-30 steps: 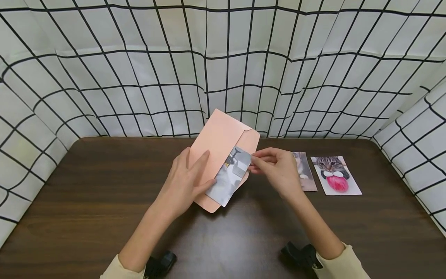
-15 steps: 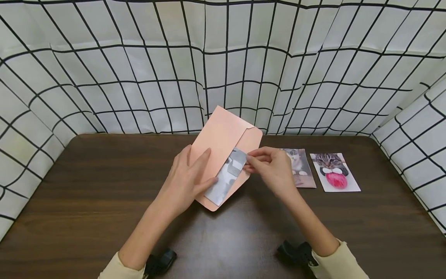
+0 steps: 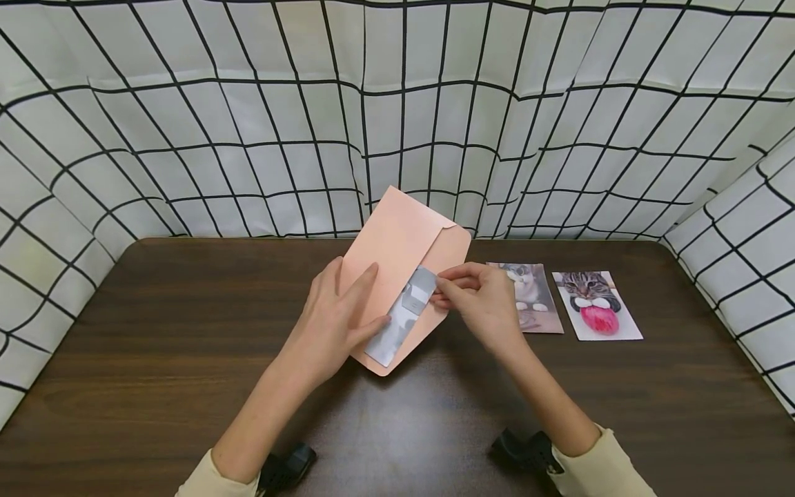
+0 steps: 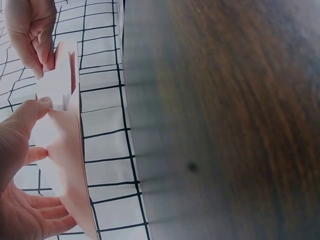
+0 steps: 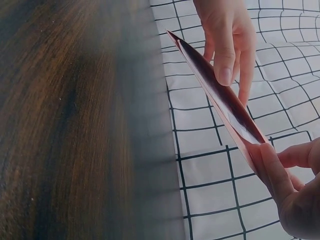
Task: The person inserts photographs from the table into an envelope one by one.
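Note:
In the head view a pink envelope (image 3: 391, 235) is held tilted above the table, its flap side at the right. My left hand (image 3: 332, 310) grips it from the left, thumb on the front and the other fingers partly behind. A grey-and-white photo card (image 3: 404, 321) sits partly inside the envelope's opening, its inner part hidden. My right hand (image 3: 481, 297) pinches the card's right edge between thumb and fingers. From the left wrist, the card (image 4: 55, 85) shows between both hands at the opening. The right wrist view shows the envelope (image 5: 220, 105) nearly edge-on.
On the dark wooden table (image 3: 186, 345) at the right lie two photo cards: one of a pale cat (image 3: 531, 297), partly behind my right hand, and one of a tabby cat (image 3: 597, 307) with a pink shape. White grid-lined cloth (image 3: 286, 124) rises behind the table.
The photo card has slid further left into the envelope, so a narrower strip shows. My right hand has moved slightly left with it, uncovering more of the pale cat card.

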The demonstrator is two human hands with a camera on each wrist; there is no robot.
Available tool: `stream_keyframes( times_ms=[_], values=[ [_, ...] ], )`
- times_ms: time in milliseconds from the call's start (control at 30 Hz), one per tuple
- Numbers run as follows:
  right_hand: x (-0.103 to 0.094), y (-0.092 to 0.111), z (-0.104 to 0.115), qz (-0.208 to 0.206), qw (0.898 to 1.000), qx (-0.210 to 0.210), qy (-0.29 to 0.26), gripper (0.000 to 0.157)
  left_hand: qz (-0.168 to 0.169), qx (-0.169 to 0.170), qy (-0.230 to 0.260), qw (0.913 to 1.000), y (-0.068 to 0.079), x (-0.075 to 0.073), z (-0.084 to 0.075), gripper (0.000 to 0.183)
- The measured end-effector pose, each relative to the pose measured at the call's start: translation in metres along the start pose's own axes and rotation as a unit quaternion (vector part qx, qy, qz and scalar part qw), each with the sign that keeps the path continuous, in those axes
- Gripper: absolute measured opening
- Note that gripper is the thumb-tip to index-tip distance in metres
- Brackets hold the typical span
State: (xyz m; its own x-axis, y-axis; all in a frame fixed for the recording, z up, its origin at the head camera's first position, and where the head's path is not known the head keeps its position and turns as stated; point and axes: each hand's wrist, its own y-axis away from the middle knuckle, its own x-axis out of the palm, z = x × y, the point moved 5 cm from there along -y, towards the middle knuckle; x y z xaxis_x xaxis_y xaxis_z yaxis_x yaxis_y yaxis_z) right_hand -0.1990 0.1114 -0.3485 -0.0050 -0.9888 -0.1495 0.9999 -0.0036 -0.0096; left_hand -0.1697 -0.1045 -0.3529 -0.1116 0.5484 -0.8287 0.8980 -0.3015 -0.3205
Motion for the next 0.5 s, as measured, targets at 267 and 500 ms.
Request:
stream_keyframes(
  times_ms=[267,500],
  values=[
    [-0.0032,-0.0007,-0.0001,-0.016,1.000,0.000,0.009,0.014,0.000,0.003,0.005,1.0000,0.0008,-0.0008,-0.0015,0.068],
    [-0.0031,-0.0009,-0.0008,-0.028,1.000,-0.003,0.008,0.013,-0.002,0.008,0.007,0.9999,0.0004,-0.0002,-0.0038,0.067]
  ],
)
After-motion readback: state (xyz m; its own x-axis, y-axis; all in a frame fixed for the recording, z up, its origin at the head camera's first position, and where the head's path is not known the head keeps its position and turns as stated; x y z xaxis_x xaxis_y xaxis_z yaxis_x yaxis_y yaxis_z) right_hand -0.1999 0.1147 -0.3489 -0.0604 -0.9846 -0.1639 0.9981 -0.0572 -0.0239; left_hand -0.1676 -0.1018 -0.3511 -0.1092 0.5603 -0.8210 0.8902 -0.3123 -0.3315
